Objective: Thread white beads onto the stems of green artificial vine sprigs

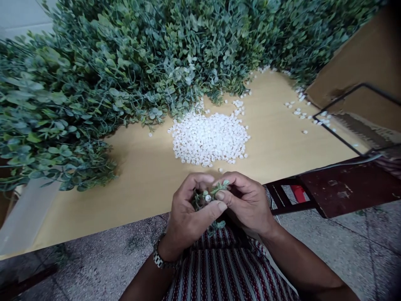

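Close to my body, just past the table's front edge, both hands meet around a small sprig of artificial greenery (221, 188). My left hand (192, 213) curls about its stems, with the thumb laid across the front. On the sprig, beside the left thumb, sits a small white plastic ring (208, 198). My right hand (247, 202) pinches a leafy end between thumb and fingers. Some leaves hang below the hands. Beyond them on the table lies a heap of small white rings (209, 138). Part of the sprig is hidden inside the left palm.
A large mass of artificial foliage (150, 54) covers the back and left of the tan table (269, 138). At the right, a torn cardboard box (363, 58) stands near a thin black wire frame (340, 140) and scattered rings. A dark red stool (354, 186) is below.
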Available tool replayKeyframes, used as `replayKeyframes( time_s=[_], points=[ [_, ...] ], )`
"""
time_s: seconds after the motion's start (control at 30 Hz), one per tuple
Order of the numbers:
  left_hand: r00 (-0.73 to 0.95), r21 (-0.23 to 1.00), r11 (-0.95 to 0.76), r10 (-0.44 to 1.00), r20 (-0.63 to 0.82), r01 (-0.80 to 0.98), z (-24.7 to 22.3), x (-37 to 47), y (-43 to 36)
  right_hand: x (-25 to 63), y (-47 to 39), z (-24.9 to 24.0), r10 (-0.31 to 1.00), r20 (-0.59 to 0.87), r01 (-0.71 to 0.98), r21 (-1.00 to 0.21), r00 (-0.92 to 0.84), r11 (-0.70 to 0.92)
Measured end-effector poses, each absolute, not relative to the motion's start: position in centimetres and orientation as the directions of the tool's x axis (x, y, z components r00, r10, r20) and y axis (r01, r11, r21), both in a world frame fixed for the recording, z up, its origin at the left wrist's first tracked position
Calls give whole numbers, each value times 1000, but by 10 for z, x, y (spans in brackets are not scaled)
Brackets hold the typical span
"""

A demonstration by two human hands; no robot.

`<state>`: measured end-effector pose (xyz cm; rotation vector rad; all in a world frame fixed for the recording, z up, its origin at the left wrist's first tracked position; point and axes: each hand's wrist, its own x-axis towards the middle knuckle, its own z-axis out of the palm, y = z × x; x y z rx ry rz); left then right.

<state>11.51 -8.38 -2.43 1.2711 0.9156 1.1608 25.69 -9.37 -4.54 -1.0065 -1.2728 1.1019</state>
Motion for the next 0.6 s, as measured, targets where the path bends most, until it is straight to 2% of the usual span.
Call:
replayKeyframes(
  time_s=[0.13, 0.3, 0.5, 0.6],
  points=[
    [224, 986, -34, 972, 71, -164, -24, 121, -84, 255, -92, -45, 952, 306, 99, -947, -13, 306],
    [81, 975, -81, 992, 99, -205, -25, 129, -84, 251, -90, -41, 808, 584, 369, -737, -74, 566],
    [30, 979, -130, 990, 136, -158, -27, 121, -86, 268, -88, -40, 720, 672, 475, -584, -173, 659],
    [39, 987, -145, 988, 148, -75, -26, 113, -86, 291, -79, -35, 771, 620, 581, -579, -142, 572]
  ],
)
